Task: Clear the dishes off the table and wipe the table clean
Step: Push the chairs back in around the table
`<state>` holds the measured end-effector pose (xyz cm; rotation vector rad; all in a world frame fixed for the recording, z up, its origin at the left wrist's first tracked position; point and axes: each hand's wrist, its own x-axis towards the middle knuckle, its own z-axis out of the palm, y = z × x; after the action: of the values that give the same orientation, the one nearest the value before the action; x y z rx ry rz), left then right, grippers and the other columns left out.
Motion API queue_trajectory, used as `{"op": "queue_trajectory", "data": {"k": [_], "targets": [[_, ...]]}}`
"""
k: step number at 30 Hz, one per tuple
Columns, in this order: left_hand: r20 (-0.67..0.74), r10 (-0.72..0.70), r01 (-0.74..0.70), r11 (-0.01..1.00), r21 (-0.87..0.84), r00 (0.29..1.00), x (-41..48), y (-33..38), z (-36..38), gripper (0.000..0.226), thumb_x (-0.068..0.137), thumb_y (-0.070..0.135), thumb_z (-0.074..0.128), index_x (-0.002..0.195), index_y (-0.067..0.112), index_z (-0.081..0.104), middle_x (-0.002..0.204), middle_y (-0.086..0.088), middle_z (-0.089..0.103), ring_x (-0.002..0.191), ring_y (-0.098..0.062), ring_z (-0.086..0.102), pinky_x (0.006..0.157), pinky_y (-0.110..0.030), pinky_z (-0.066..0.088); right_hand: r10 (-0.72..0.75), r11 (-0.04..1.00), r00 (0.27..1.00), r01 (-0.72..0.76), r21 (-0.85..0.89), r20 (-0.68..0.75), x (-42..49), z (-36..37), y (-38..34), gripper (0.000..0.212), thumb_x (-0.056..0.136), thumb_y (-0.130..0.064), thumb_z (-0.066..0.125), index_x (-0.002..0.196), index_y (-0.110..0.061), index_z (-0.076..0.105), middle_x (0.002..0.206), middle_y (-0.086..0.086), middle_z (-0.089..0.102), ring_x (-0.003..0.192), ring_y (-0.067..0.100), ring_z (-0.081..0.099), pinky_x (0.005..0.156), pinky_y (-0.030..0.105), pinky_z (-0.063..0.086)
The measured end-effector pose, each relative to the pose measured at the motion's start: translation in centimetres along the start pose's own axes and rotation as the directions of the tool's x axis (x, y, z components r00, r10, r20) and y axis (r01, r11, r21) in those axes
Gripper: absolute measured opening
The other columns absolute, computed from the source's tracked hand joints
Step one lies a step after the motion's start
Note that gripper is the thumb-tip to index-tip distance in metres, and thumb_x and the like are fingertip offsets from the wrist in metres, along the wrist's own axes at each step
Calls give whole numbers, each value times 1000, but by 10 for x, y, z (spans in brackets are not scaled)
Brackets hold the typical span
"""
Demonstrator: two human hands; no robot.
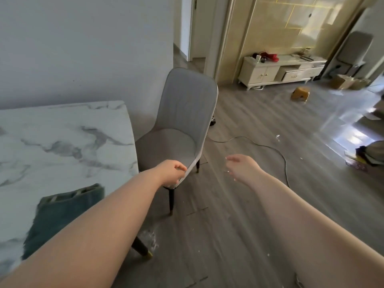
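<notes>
Two bare arms extend forward over a grey wood-plank floor (239, 215). At far left stands the white marble-patterned table with grey veining (62, 138); its right edge curves toward the viewer, and its far edge lies near a plain pale wall (83, 48). No dishes are visible on the tabletop. A folded dark teal cloth with pale stripes (62, 215) lies on the near part of the table, close to the right edge. A dark table leg with a gold tip (142, 249) shows below that edge, with clear crumpled plastic (150, 239) beside it.

The left hand (172, 172) is closed on the front edge of the seat of a grey upholstered chair with dark, gold-tipped legs (182, 121), fingers curled around the pale trim. The chair stands just beside the table's right edge, its back toward the room.

The right hand (241, 166) hangs in the air to the right of the chair, fingers loosely spread, holding nothing.

A black cable (278, 152) runs across the open floor behind the hands. Farther right, a low cream cabinet (280, 72) stands against a yellow panelled wall, with cardboard boxes (347, 82) nearby.
</notes>
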<state>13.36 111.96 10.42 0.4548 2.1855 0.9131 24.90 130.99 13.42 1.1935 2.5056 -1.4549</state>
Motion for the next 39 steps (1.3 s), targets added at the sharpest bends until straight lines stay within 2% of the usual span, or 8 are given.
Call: {"op": "queue_trajectory", "data": {"k": [7,12,25,29,32,34,36,39], "targets": [[-50,35,-37,998,-50,998,141,67,-37,21,93,16,48,100,29,62,116,1,63,75,-11,64,58,-25,46,-122,984,992,126,-122,45,143,-23,-57,37,89,-19,49,122,-11,62,86,1,60,67,19,54,69,26,46],[-60,72,-79,989,-122,996,255,121,-72,19,94,16,49,90,30,61,108,-2,64,70,-11,61,55,-24,43,-206,952,977,215,-220,63,251,-35,-108,41,91,-23,52,131,-17,57,120,3,62,93,20,58,84,28,46],[-93,2,-17,986,-168,996,475,224,-149,37,92,18,54,128,15,58,125,-10,61,106,-24,61,82,-27,47,-243,912,969,245,-329,47,520,-90,-232,29,88,-21,56,113,-13,68,108,7,68,100,28,63,84,32,48],[-111,-104,80,975,-210,988,519,243,-160,46,93,25,56,136,11,47,117,-7,54,107,-25,57,88,-33,46,-271,899,959,281,-335,78,607,-84,-264,48,87,-27,54,134,-19,54,133,5,58,115,26,57,96,32,46],[-158,-172,129,961,-246,972,548,253,-153,17,89,30,60,101,18,57,99,-3,56,87,-17,56,81,-30,48,-167,937,946,240,-253,278,662,-65,-277,64,89,-37,50,149,-26,30,141,8,46,115,29,54,96,41,48],[-142,-260,208,930,-303,955,567,261,-139,71,76,44,69,134,14,41,130,-5,52,112,-21,53,93,-34,46,-24,977,863,127,-172,504,687,-50,-283,53,91,-36,51,141,-25,40,125,12,52,95,26,56,86,41,50],[-121,-341,287,901,-325,932,588,271,-120,128,61,58,73,152,28,-13,160,-5,15,141,-28,28,112,-42,31,69,981,713,79,-179,698,700,-41,-289,24,90,-28,53,110,-17,61,100,17,55,77,23,50,78,37,45],[-197,-436,359,873,-331,878,606,278,-93,140,63,54,78,139,35,-39,161,2,-13,146,-30,17,115,-48,27,89,967,629,130,-217,773,711,-29,-292,19,95,-25,47,93,-14,62,80,10,64,65,23,58,69,31,49]]}}
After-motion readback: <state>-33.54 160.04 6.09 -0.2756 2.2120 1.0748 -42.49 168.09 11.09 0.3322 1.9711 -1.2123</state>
